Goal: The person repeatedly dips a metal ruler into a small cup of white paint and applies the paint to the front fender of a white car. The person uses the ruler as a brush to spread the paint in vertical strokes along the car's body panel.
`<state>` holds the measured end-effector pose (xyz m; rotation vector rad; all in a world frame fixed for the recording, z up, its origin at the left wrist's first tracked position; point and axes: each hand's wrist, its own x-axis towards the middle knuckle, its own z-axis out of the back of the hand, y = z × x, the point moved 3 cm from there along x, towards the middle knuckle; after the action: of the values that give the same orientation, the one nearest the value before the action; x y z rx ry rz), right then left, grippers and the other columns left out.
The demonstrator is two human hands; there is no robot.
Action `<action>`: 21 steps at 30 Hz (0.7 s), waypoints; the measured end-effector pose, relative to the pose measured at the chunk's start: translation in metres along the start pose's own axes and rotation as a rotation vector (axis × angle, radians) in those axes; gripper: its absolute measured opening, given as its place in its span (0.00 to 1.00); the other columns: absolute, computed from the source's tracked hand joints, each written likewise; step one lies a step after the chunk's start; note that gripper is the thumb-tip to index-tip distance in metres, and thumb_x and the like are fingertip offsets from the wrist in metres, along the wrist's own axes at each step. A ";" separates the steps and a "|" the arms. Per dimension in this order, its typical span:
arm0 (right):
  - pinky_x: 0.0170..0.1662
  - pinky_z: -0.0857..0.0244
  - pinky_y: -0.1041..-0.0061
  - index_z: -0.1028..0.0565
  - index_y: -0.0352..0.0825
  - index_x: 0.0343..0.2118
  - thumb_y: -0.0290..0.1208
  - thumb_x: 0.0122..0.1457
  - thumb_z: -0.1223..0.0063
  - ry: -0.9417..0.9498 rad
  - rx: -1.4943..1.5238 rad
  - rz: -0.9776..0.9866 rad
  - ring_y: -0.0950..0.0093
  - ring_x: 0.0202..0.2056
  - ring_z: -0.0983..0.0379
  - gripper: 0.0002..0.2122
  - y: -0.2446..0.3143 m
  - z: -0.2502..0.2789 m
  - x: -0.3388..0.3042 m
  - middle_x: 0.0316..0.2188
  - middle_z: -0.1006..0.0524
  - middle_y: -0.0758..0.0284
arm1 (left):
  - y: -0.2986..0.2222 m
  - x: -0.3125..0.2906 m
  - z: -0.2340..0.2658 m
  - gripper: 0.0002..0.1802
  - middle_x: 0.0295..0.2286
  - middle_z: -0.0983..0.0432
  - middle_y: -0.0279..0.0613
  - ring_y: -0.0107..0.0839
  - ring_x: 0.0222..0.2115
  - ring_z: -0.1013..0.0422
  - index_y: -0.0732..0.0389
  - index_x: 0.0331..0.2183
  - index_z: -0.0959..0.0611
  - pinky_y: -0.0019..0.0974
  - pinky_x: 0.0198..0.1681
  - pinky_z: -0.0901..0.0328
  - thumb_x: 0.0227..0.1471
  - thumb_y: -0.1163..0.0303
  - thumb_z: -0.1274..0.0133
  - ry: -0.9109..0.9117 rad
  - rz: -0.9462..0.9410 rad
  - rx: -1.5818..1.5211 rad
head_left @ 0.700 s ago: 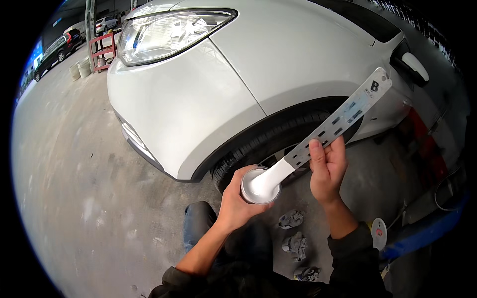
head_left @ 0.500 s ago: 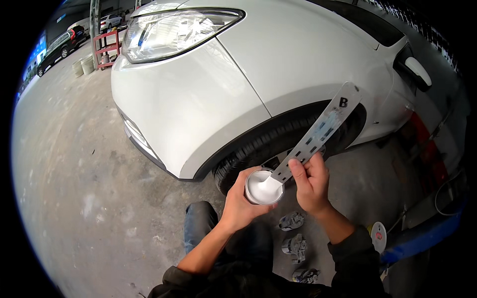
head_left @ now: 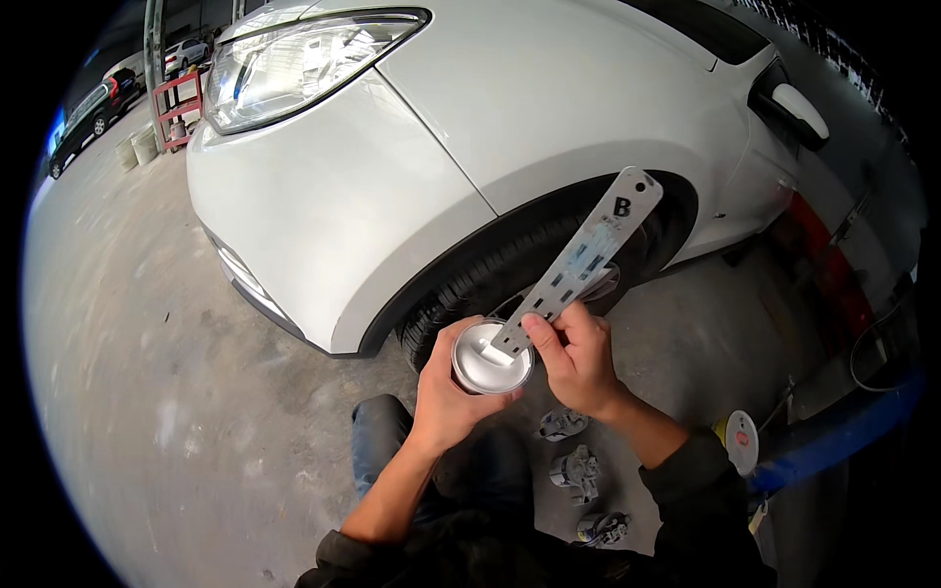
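My left hand (head_left: pixel 443 397) wraps round a small round can (head_left: pixel 490 359) of white paint, held upright in front of the front wheel. Between the thumb and fingers of my right hand (head_left: pixel 573 361) is a long flat paint mixing stick (head_left: pixel 588 253), pale grey with dark marks and a hole at its top. It slants up to the right, and its lower end dips into the paint. Beyond both hands stands a white car (head_left: pixel 549 108), its wheel arch and tyre (head_left: pixel 461 294) just past the can.
Several paint-smeared spray guns or cups (head_left: pixel 576 470) lie on the floor between my arms. To the right are a white-lidded tub (head_left: pixel 741 441) and a blue beam (head_left: pixel 833 441). A red cart (head_left: pixel 178 110), buckets (head_left: pixel 143 147) and a dark car (head_left: pixel 93 118) stand far left.
The mixing stick's lower end has gone deeper into the can, and my right hand has come closer to the can. Both hands and the car sit further left in view.
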<state>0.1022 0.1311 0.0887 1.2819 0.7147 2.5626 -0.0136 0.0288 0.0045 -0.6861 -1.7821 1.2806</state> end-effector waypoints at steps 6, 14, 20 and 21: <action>0.26 0.38 0.78 0.29 0.30 0.36 0.28 0.65 0.48 -0.140 0.246 -0.157 0.80 0.20 0.32 0.06 -0.003 0.019 0.021 0.20 0.25 0.69 | 0.003 -0.003 0.001 0.47 0.46 0.26 0.42 0.31 0.47 0.29 0.62 0.55 0.31 0.34 0.53 0.35 0.31 0.72 0.27 -0.009 -0.015 -0.013; 0.25 0.39 0.79 0.29 0.29 0.39 0.28 0.65 0.49 -0.136 0.188 -0.175 0.81 0.19 0.33 0.07 -0.004 0.019 0.020 0.19 0.25 0.69 | 0.003 -0.002 0.003 0.45 0.46 0.26 0.40 0.31 0.47 0.29 0.60 0.53 0.30 0.35 0.53 0.35 0.31 0.72 0.28 -0.010 -0.018 0.001; 0.22 0.47 0.85 0.29 0.31 0.39 0.29 0.68 0.52 -0.156 0.397 -0.300 0.89 0.19 0.39 0.06 -0.018 0.011 0.017 0.22 0.28 0.76 | 0.003 -0.001 0.001 0.45 0.46 0.26 0.40 0.33 0.48 0.29 0.59 0.53 0.29 0.37 0.54 0.35 0.31 0.72 0.28 -0.016 -0.001 0.035; 0.19 0.53 0.86 0.30 0.33 0.37 0.30 0.68 0.52 -0.189 0.492 -0.327 0.91 0.18 0.45 0.06 -0.014 0.018 0.027 0.22 0.31 0.78 | 0.004 -0.002 0.005 0.45 0.46 0.26 0.41 0.34 0.49 0.29 0.58 0.54 0.30 0.37 0.54 0.36 0.31 0.73 0.27 -0.035 0.006 0.039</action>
<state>0.0996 0.1596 0.1098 1.3702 1.4369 2.0413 -0.0169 0.0257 -0.0008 -0.6510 -1.7799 1.3353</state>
